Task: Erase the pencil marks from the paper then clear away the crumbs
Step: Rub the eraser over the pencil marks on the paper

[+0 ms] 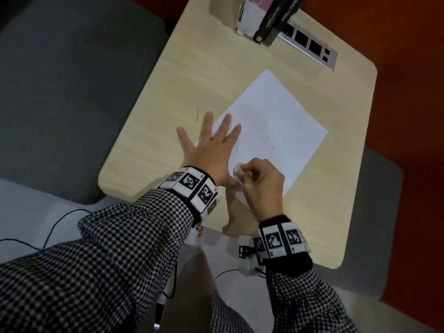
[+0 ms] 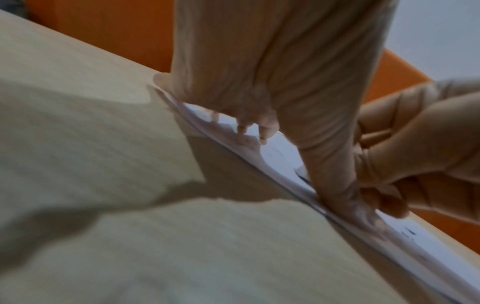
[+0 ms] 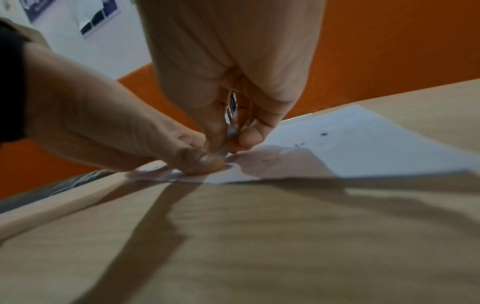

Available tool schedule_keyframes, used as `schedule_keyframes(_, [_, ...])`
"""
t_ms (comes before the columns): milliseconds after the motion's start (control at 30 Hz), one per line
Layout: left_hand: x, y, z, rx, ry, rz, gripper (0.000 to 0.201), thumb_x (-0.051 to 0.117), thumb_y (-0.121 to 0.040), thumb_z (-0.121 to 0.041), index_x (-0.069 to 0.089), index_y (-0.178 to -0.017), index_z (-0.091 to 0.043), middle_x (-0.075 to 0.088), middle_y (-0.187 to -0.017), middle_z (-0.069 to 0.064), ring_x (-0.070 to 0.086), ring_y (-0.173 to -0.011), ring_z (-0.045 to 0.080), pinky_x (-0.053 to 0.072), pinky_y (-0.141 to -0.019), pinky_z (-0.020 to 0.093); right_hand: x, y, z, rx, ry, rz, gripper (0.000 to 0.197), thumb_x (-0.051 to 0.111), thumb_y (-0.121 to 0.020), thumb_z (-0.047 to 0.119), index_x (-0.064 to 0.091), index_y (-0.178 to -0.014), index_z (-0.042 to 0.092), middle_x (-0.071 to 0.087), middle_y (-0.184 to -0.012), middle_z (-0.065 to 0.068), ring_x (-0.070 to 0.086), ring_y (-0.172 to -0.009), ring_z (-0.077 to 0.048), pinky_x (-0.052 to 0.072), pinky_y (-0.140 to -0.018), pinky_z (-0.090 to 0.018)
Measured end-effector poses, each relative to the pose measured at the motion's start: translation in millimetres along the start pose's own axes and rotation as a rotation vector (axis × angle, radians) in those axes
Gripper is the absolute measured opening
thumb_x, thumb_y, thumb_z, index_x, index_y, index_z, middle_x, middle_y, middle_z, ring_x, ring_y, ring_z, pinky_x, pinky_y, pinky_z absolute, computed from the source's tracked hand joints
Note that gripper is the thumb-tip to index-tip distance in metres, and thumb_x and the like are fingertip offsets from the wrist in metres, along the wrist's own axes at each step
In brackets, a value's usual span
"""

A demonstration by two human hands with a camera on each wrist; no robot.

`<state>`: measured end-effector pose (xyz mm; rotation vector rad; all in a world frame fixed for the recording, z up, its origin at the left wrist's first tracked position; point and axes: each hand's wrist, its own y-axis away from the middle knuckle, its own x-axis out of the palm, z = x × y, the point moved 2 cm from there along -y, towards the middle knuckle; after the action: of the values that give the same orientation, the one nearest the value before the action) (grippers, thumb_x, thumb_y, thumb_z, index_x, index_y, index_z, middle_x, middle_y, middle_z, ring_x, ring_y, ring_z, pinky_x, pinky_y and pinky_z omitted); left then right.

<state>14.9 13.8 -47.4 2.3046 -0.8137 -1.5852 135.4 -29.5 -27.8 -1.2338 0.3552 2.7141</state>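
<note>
Head view alone shows eraser crumbs (image 1: 269, 139) dotting paper (image 1: 288, 109).

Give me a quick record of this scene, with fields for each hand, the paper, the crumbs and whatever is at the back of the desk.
left hand: flat, fingers spread, pressing the paper's near-left edge
right hand: pinching a small eraser against the paper
paper: white sheet lying on the desk
crumbs: dark flecks scattered mid-sheet
back of desk: books beside a socket strip
</note>
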Motion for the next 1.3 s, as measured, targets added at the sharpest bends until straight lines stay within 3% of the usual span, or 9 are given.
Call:
schedule_keyframes(100, [4.4,-4.2,-5.6,0.046,-0.029,-0.025,0.112,0.068,-0.078,-0.049,-0.015,-0.151,-0.032,-0.029,-0.157,-0.007,-0.029,-0.144,0.025,-0.008,-0.099,0.078,-1.2,5.4,1.8,0.007,0.03,0.048,0.017,0.06,-0.074,-0.007,0.059,-0.063,0.007,0.059,-0.069,-0.003,0.056,-0.064,-0.017,0.045,-0.059,-0.026])
schedule_keyframes(233, [9.5,-5.2,-3.3,0.055,-0.024,0.005,0.129,0.068,-0.064,-0.073,-0.02,-0.15,-0.032,-0.031,-0.156,-0.009,-0.032,-0.143,0.023,-0.012,-0.098,0.077,1.7,-30.3,7.7,0.016,0.015,0.036,0.006,0.066,-0.075,0.007,0.065,-0.069,0.007,0.067,-0.076,-0.009,0.06,-0.07,-0.02,0.047,-0.064,-0.027])
schedule_keyframes(333, [7.3,-4.7,-4.7,0.054,-0.026,0.003,0.134,0.067,-0.058,-0.078,-0.019,-0.151,-0.033,-0.031,-0.156,-0.01,-0.032,-0.143,0.023,-0.012,-0.098,0.077,3.8,-54.6,10.2,0.004,0.04,0.037,0.005,0.066,-0.077,0.011,0.065,-0.072,0.009,0.067,-0.077,-0.009,0.06,-0.071,-0.019,0.049,-0.065,-0.029])
schedule_keyframes(533, [8.7,-6.1,-2.2,0.055,-0.038,-0.005,0.129,0.064,-0.063,-0.077,-0.019,-0.15,-0.033,-0.032,-0.156,-0.01,-0.031,-0.143,0.023,-0.01,-0.098,0.078,-5.2,1.7,-2.1,0.056,-0.051,0.022,0.013,0.067,-0.075,0.004,0.06,-0.064,0.004,0.065,-0.073,-0.01,0.058,-0.067,-0.019,0.042,-0.059,-0.02])
schedule_keyframes(667, [10.2,-7.1,-3.1,0.051,-0.038,-0.003,0.134,0.066,-0.058,-0.079,-0.02,-0.15,-0.033,-0.033,-0.155,-0.011,-0.033,-0.142,0.023,-0.011,-0.098,0.078,0.4,-55.3,9.4,0.033,-0.004,0.027,0.004,0.068,-0.077,0.01,0.066,-0.074,0.007,0.068,-0.079,-0.008,0.062,-0.073,-0.019,0.049,-0.069,-0.028])
schedule_keyframes(833, [12.0,-7.7,-2.1,0.044,-0.033,-0.005,0.129,0.067,-0.063,-0.075,-0.02,-0.15,-0.035,-0.033,-0.155,-0.011,-0.032,-0.142,0.022,-0.01,-0.098,0.078,-2.9,-0.1,-5.6,0.04,-0.007,0.019,0.018,0.067,-0.077,0.008,0.057,-0.063,0.004,0.062,-0.071,-0.013,0.056,-0.066,-0.021,0.04,-0.058,-0.027])
schedule_keyframes(1033, [10.6,-7.4,-2.9,0.053,-0.03,-0.004,0.133,0.067,-0.058,-0.078,-0.019,-0.15,-0.034,-0.032,-0.155,-0.011,-0.033,-0.142,0.022,-0.013,-0.097,0.077,1.9,-59.2,8.0,0.018,0.021,0.051,0.007,0.064,-0.077,0.007,0.065,-0.07,0.011,0.068,-0.077,-0.007,0.062,-0.072,-0.02,0.05,-0.068,-0.029])
schedule_keyframes(1200, [10.0,-7.0,-2.6,0.044,-0.03,-0.006,0.128,0.067,-0.063,-0.074,-0.018,-0.151,-0.034,-0.032,-0.155,-0.011,-0.032,-0.142,0.022,-0.011,-0.098,0.077,-1.7,0.5,-9.2,0.054,-0.024,0.007,0.015,0.067,-0.077,0.009,0.059,-0.065,0.008,0.064,-0.075,-0.012,0.059,-0.07,-0.022,0.045,-0.061,-0.029])
schedule_keyframes(1300, [10.7,-7.4,-3.0,0.043,-0.029,0.004,0.131,0.067,-0.061,-0.076,-0.019,-0.151,-0.034,-0.032,-0.155,-0.011,-0.033,-0.142,0.022,-0.012,-0.098,0.077,0.9,-21.7,-0.8,0.062,-0.032,-0.006,0.009,0.065,-0.075,0.005,0.062,-0.067,0.008,0.066,-0.077,-0.01,0.059,-0.071,-0.019,0.048,-0.066,-0.029])
